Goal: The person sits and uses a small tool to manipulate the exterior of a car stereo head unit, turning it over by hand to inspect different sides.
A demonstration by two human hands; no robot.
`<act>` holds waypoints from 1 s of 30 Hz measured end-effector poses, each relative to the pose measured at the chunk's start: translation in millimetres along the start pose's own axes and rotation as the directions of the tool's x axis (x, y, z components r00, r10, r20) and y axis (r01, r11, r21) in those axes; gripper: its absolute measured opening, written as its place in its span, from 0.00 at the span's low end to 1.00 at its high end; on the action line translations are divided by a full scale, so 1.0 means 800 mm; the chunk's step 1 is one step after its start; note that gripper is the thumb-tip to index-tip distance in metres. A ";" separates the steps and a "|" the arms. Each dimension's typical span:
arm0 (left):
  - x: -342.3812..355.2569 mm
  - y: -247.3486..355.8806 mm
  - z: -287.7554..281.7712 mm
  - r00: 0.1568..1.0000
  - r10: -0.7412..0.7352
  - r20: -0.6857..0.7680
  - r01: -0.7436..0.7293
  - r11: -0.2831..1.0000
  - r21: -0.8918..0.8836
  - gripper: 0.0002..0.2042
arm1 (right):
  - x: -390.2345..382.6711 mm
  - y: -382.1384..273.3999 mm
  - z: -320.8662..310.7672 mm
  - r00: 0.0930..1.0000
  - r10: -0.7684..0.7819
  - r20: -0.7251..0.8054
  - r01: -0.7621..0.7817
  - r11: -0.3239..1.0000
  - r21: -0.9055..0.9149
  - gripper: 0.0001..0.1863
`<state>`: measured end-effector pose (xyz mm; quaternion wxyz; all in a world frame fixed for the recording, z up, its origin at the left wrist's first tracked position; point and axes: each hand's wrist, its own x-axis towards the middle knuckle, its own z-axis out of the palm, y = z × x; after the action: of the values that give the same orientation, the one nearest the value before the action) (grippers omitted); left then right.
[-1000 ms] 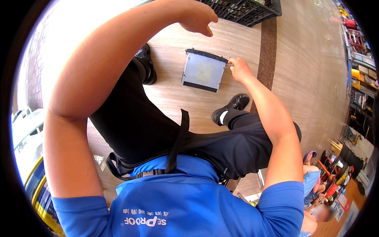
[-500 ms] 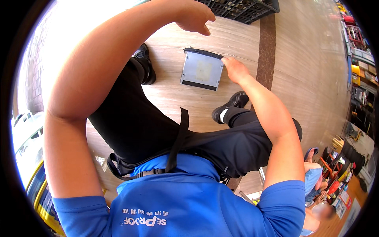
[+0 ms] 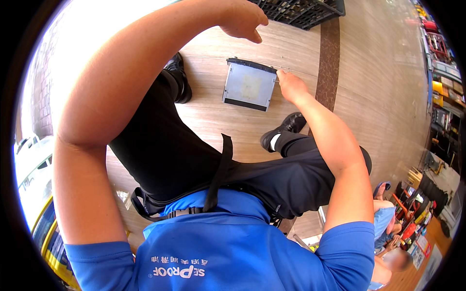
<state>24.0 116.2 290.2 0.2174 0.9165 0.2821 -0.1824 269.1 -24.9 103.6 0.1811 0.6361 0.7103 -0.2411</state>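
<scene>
Pale, wood-patterned flooring point(image 3: 378, 97) spreads under everything, crossed by one dark brown band point(image 3: 329, 63); on the far right, shelving point(image 3: 439, 92) is squeezed and bent at the rim, its goods too small to count. At the lower right sits at least one other person point(image 3: 384, 218), partly cut off by the blue shirt point(image 3: 218, 252). One black lattice crate point(image 3: 306, 15) shows at the top, its upper part out of view and its contents hard to make out. One boxy metal unit point(image 3: 248, 86), light grey with a black strip on its near edge and a black piece along its far edge, lies on the floor between and ahead of two black shoes point(image 3: 287, 130); its underside is hidden. Two hands are in view. The right hand point(image 3: 292, 87) is at the unit's far right corner, fingertips bunched there; a thin sliver shows just below them, and whether they pinch it I cannot tell. The left hand point(image 3: 244, 22) hangs near the crate, beyond the unit, thumb and forefinger spread apart, its other fingers hidden from this angle.
</scene>
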 end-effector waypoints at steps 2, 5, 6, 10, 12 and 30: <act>0.000 0.000 0.000 1.000 0.002 -0.002 -0.001 1.000 0.002 0.25 | 0.001 0.002 0.008 0.992 -0.107 -0.065 0.103 0.993 -0.062 0.12; -0.002 -0.001 -0.001 1.000 -0.004 0.007 0.004 1.000 0.008 0.25 | 0.005 0.013 0.021 0.971 -0.186 -0.152 0.184 0.983 -0.025 0.13; -0.002 -0.002 -0.002 1.000 0.001 0.005 -0.001 1.000 0.008 0.25 | 0.006 0.020 0.024 0.959 -0.196 -0.205 0.206 0.978 0.030 0.13; -0.007 -0.003 -0.004 0.999 0.041 -0.028 -0.042 0.999 -0.020 0.25 | 0.007 0.029 0.024 0.954 -0.108 -0.281 0.153 0.978 0.144 0.14; -0.004 -0.004 -0.003 1.000 0.026 -0.002 -0.026 1.000 -0.007 0.25 | 0.011 0.017 0.016 0.987 0.002 -0.163 0.019 0.992 0.125 0.14; -0.004 0.001 -0.004 1.000 -0.008 0.006 0.008 1.000 -0.002 0.25 | 0.008 0.017 0.013 0.991 0.029 -0.134 -0.005 0.984 0.177 0.14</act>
<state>22.5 115.7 294.7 0.2184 0.9145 0.2854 -0.1859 281.2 -24.7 90.4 0.0774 0.6707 0.6913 -0.2574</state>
